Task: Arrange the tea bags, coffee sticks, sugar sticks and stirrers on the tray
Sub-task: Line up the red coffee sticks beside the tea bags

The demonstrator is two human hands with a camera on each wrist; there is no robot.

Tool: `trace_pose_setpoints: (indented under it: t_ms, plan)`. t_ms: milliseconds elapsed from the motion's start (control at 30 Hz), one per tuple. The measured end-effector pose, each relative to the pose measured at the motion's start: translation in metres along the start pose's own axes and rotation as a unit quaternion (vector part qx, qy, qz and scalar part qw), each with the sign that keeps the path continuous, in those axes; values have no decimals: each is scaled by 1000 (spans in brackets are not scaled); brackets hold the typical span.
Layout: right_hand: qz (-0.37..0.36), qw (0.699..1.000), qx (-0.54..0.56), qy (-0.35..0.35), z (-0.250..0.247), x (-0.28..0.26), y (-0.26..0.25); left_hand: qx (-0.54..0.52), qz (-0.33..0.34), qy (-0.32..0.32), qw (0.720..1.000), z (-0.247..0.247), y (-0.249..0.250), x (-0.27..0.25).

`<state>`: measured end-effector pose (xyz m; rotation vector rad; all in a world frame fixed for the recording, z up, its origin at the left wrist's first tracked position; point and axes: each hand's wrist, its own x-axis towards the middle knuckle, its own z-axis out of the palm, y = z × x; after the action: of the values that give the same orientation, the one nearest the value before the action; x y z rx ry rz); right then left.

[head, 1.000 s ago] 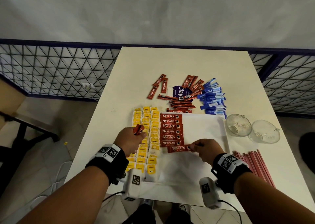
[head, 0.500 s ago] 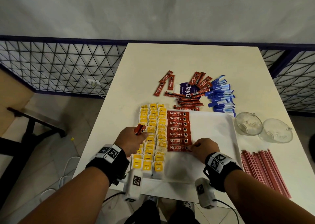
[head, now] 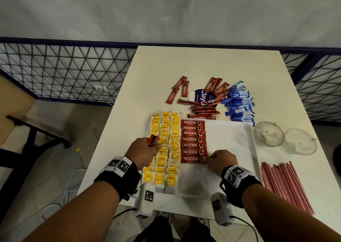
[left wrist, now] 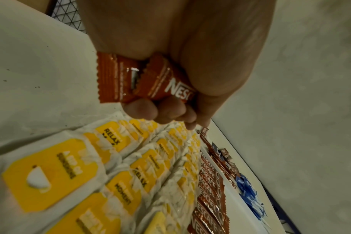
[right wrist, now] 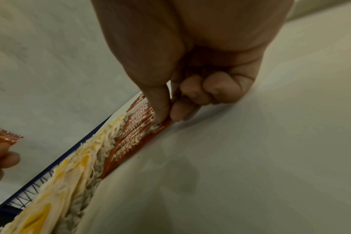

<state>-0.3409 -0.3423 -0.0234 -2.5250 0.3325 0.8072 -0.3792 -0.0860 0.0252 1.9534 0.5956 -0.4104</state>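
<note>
Coffee sticks (head: pixel 192 142) lie in a column on the tray (head: pixel 230 142), beside the tea bags (head: pixel 166 146). The right hand (head: pixel 222 160) pinches the nearest stick's end; the left hand (head: pixel 143 150) clutches spare sticks (left wrist: pixel 144 79). Light, thin and slippery, they probably handle best by the crimped ends.

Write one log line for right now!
left hand: holds spare coffee sticks | right hand: pinches last stick on tray

The red coffee sticks (head: pixel 192 142) lined up on my tray read "NESCAFE CLASSIC". My tea bags' yellow tags (left wrist: pixel 118 140) say "RELAX" and "MOMENT". A purple packet (head: pixel 203 99) beyond the tray shows "ClayG". The stick ends in my left hand (left wrist: pixel 170 63) show "NES".
</note>
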Motion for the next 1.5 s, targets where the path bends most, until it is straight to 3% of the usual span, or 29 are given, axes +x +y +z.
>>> trace_pose_setpoints:
  t_ms: [233, 400, 500, 600, 733, 900, 1033, 1267, 1400, 1500]
  plan:
    - [0, 1000, -6, -2, -1, -2, 0, -2, 6, -13, 1000, 2, 2, -2]
    - [-10, 999, 28, 17, -15, -14, -2, -21, 7, -60, 998, -1, 8, -8]
    - [-107, 990, 82, 30, -27, -26, -20, -26, 21, -99, 995, 0, 15, -15]
    - [-225, 964, 139, -11, -35, -40, -51, 23, 56, -142, 988, 11, 32, -21]
    - [-275, 940, 196, -49, -44, -47, -72, 23, 80, -204, 975, 24, 52, -24]
    - [-222, 939, 261, -37, -50, -38, -58, -75, 59, -230, 968, 15, 55, -22]
    - [-185, 930, 317, -32, -53, -31, -45, -143, 44, -199, 969, 9, 50, -20]
    - [-174, 928, 321, -72, -54, -27, -29, -97, 50, -150, 983, 18, 44, -14]
    - [-127, 940, 311, -59, -50, -19, -2, -47, 36, -95, 994, 16, 33, -9]
    - [-81, 956, 264, -96, -40, -14, 20, -31, 14, -80, 996, 11, 23, -8]
